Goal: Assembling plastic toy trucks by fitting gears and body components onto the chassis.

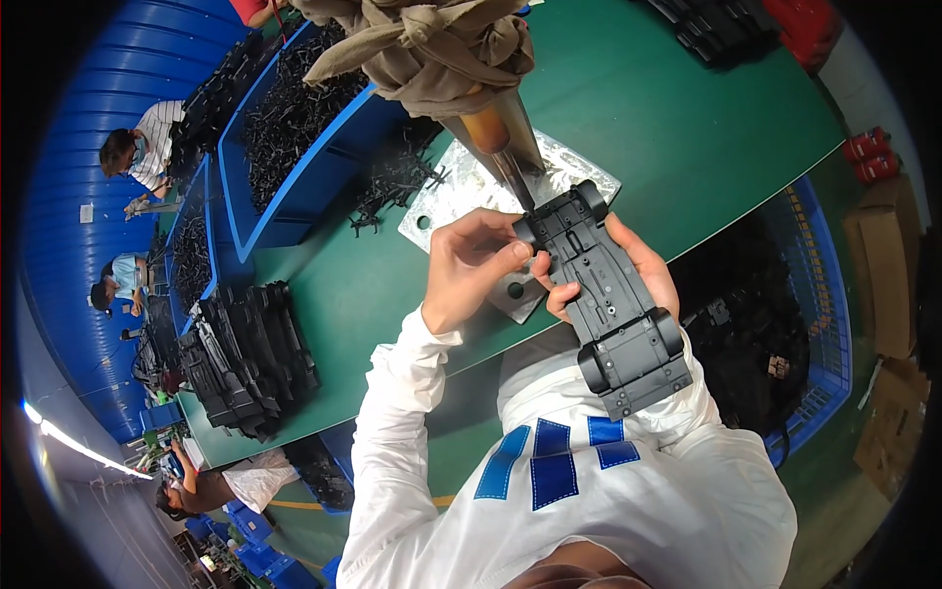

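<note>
A long black plastic chassis [608,290] with rounded wheel arches is held tilted in front of my chest. My right hand [643,265] wraps round it from the right, with fingertips showing at its left edge. At the upper left corner, my left hand [476,265] is closed with thumb and fingers against the wheel arch; whether a small piece is also pinched there, I cannot tell. A thin metal tip [515,185] of a cloth-wrapped machine head [432,54] points down at that same corner. Beneath is a shiny metal plate [579,167] with round holes.
Small black parts [378,191] lie loose left of the plate on the green table [677,128]. Blue bins [294,187] full of black parts stand behind them. Stacked black chassis [245,358] are at left, a blue crate [819,353] at right. Other people [152,147] work far left.
</note>
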